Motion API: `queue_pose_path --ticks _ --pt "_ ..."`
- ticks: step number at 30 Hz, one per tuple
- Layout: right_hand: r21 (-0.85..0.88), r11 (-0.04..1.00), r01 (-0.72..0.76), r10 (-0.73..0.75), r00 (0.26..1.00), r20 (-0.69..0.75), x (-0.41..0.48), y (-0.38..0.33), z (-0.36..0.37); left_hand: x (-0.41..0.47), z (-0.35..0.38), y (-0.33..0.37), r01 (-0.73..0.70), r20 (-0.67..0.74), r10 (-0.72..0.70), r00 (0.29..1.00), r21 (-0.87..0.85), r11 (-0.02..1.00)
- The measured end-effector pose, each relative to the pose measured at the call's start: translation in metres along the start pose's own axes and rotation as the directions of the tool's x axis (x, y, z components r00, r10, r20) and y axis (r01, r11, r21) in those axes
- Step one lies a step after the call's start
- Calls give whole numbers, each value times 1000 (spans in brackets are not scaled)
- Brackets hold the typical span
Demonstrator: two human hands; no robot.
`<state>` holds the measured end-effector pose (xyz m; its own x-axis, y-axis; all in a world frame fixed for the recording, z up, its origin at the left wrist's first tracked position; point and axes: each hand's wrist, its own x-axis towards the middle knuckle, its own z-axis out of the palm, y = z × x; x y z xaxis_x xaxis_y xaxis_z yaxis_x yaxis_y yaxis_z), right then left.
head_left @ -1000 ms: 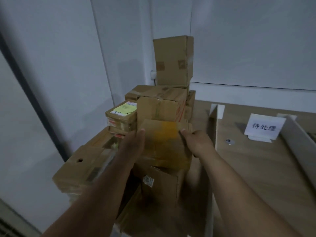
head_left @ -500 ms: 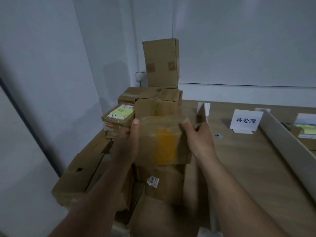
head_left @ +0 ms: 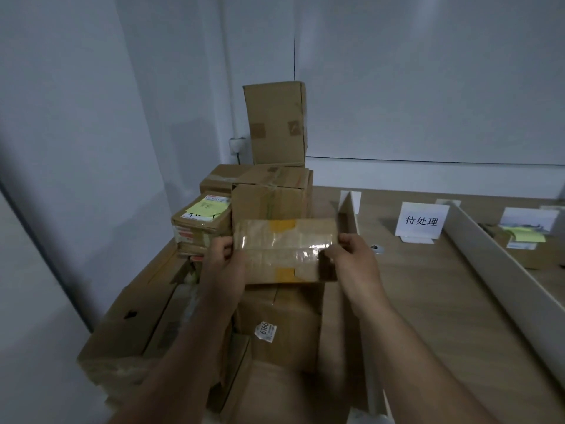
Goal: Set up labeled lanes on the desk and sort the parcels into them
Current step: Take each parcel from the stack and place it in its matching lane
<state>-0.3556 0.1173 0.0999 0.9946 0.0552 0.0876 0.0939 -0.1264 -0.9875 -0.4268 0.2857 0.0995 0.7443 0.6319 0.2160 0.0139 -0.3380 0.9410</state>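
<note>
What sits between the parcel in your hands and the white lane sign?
In the head view, an upright white divider stands between the parcel and the sign; past it lies bare desk with one small round silver fitting.

Parcel (head_left: pixel 286 250) now higher, taped face up.

left hand (head_left: pixel 224 264), right hand (head_left: pixel 354 264), gripping taped parcel (head_left: pixel 284 250); box stack (head_left: pixel 275 191) behind

A wooden desk (head_left: pixel 428 301) — stacked cardboard boxes (head_left: pixel 275 194) at frame left, white dividers (head_left: pixel 489 249), a label sign (head_left: pixel 421 221) mid-right.
</note>
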Motion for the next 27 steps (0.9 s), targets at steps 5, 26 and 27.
queue_pose_path --ticks 5,26,27 --pt "-23 995 -98 98 995 -19 -5 6 1 -4 4 -6 102 -48 -104 993 -52 993" --pt "20 996 -90 89 995 34 24 11 -1 7 2 -42 52 -200 28 979 382 923" --pt "18 996 -83 82 995 63 26 8 -1 7 2 -41 85 -229 -2 973 355 931"
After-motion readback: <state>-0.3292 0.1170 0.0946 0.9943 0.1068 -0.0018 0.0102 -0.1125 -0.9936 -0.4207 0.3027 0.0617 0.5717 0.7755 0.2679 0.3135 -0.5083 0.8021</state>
